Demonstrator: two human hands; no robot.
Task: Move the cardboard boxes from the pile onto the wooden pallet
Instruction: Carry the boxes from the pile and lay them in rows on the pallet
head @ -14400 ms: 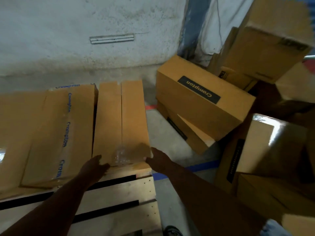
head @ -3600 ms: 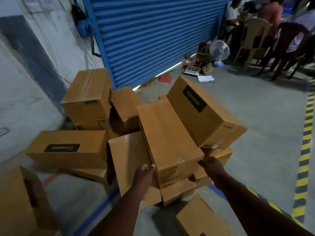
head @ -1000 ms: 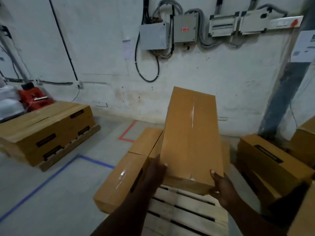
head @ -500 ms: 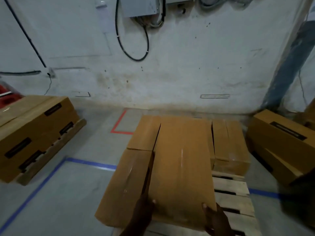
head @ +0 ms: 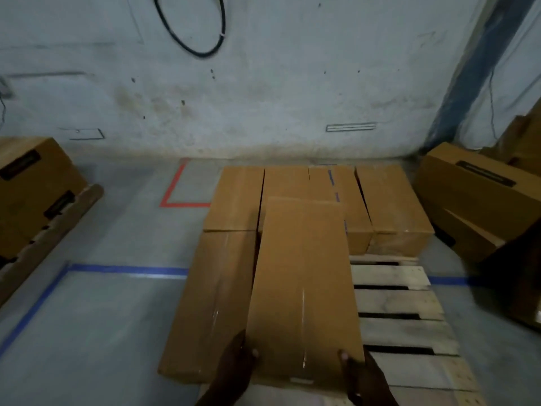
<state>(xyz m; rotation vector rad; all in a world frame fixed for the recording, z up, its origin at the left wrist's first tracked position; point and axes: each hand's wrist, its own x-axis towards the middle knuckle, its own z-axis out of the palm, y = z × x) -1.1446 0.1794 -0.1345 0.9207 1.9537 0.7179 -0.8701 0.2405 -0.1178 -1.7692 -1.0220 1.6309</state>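
Gripping the near end of a long brown cardboard box, the left hand clasps its left corner and the right hand its right corner. Each grip is closed on the box, thumb laid on the top face and the other fingers hidden beneath or behind the edge. The box runs lengthwise away from the person over the pale wooden slatted pallet. Its far end overlaps the middle of a row of brown cartons at the pallet's back. Whether its underside touches the slats cannot be told.

Just beside it on the left lies a taped brown carton; bare slats show on the right. A pile of brown boxes with black labels sits on the grey floor to the right. More labelled cartons stand on a second pallet at far left. Blue floor tape and red floor tape mark the concrete.
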